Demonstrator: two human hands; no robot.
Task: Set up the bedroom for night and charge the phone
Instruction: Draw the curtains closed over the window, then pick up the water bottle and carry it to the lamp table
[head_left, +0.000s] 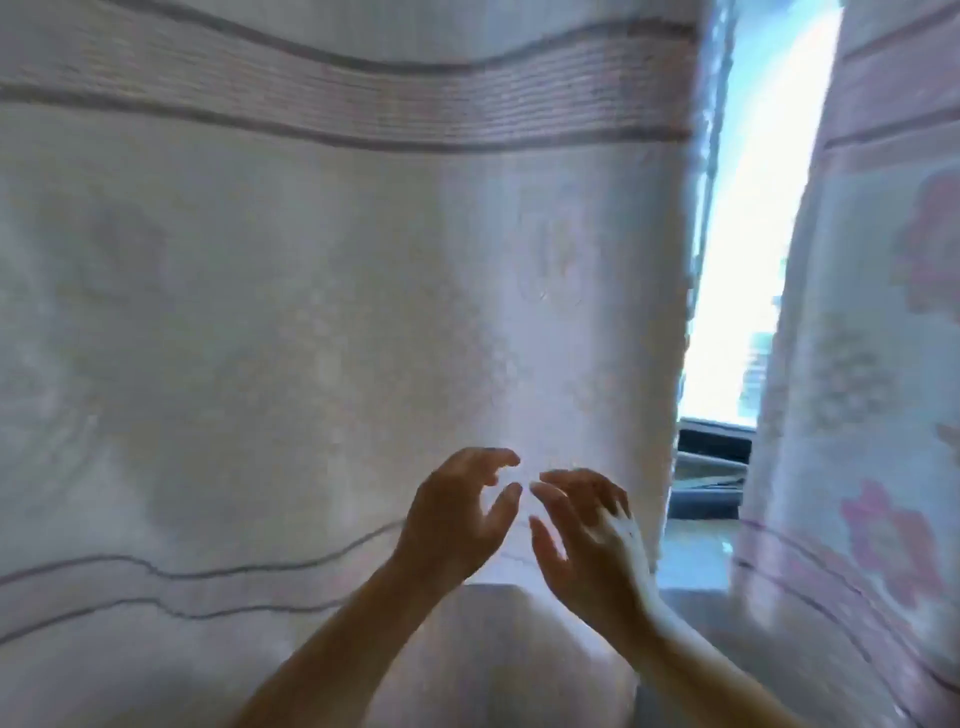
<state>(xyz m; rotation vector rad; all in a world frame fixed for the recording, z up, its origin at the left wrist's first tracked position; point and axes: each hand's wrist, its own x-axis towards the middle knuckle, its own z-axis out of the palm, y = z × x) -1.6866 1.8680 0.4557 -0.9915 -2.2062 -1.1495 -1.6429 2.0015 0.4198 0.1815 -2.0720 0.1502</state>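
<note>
A pale curtain panel (322, 291) with pink and grey stripes fills the left and middle of the view. A second panel (878, 364) with pink flowers hangs at the right. Between them a narrow gap shows the bright window (748, 249). My left hand (457, 514) and my right hand (587, 530) are raised side by side in front of the left panel's lower part, fingers loosely spread and slightly bent, holding nothing. Whether the fingertips touch the cloth cannot be told. No phone is in view.
The dark window frame and sill (711, 467) show at the bottom of the gap. A pale ledge (691, 566) lies below it, right of my hands. The picture is blurred.
</note>
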